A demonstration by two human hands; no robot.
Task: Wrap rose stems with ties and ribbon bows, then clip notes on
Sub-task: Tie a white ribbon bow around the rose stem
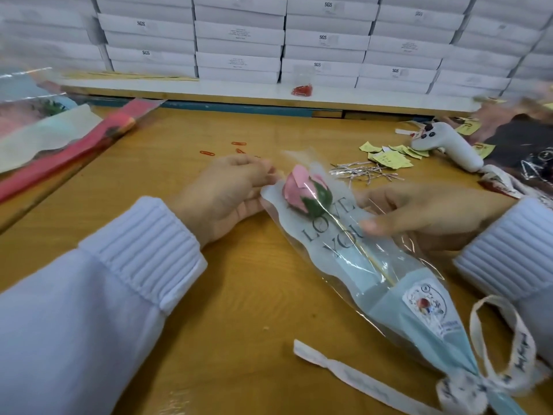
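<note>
Pink rose [305, 190] in clear sleeve [374, 283], centre of table [239, 295], bud far; ribbon bow [478, 384] near right, cut off by the frame edge. The sleeve's far-left edge is pinched by the left hand [227, 193]. The right hand [419, 214] grips its right side, fingers partly hidden behind cellophane.

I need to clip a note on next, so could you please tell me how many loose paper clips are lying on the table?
3 paper clips: one apart on the left, two close together beyond the left hand. Others may be hidden behind that hand.
</note>
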